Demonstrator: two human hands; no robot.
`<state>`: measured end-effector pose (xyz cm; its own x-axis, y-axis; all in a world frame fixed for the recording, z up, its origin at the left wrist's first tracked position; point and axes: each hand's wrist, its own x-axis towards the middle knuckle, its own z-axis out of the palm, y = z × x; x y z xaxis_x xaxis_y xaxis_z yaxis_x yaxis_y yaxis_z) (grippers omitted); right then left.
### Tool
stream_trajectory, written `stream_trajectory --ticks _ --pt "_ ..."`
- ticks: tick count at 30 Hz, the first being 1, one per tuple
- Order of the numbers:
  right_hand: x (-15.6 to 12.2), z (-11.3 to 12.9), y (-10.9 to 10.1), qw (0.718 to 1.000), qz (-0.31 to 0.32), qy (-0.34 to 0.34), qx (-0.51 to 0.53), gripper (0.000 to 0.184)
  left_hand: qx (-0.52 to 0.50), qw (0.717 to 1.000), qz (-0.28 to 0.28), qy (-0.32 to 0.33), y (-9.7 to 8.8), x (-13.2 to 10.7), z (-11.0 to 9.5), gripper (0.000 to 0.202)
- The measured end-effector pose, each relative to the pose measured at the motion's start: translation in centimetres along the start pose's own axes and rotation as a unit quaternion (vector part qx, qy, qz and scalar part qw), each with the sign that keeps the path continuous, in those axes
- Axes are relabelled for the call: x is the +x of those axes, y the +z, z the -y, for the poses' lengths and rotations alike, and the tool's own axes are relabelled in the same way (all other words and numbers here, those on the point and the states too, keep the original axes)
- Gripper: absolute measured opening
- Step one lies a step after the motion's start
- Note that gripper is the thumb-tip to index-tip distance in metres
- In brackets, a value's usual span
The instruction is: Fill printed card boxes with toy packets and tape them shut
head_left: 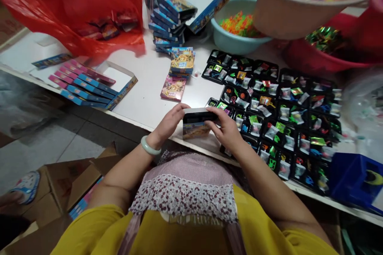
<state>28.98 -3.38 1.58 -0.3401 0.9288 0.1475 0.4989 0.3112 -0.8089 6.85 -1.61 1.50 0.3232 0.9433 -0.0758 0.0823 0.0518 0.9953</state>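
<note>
Gripping small box (198, 124), apparently closed: left hand (170, 121), right hand (226, 128)

White table (143, 99) fills most of view under even indoor light. Grey tiled floor (44, 143) lower left, brown cardboard boxes (74, 179) on it. Red plastic bag (74, 4) at table's far left.

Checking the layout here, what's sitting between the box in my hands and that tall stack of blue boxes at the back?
In the head view, a pink flat box and a short pile of boxes lie between the held box and the tall stack.
</note>
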Motion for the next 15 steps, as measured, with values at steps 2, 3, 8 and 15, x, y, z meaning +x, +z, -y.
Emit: stream_trajectory --ticks 2,3,8,15 --pt "-0.2 -0.4 0.1 0.999 -0.010 0.018 -0.035 0.033 -0.031 0.999 0.001 0.017 0.6 -0.5 1.7 0.042" --pt "-0.4 -0.6 0.1 0.998 0.006 0.022 -0.056 0.031 -0.039 0.999 -0.008 0.020 1.1 -0.8 2.6 0.048" --pt "-2.5 -1.6 0.3 0.998 -0.008 0.068 -0.016 0.035 -0.031 0.994 -0.101 0.020 2.7 -2.1 4.8 0.055" --pt "-2.8 -1.7 1.1 0.980 -0.122 0.127 0.095 0.018 0.085 0.984 -0.111 0.110 2.8 -1.5 3.4 0.017"
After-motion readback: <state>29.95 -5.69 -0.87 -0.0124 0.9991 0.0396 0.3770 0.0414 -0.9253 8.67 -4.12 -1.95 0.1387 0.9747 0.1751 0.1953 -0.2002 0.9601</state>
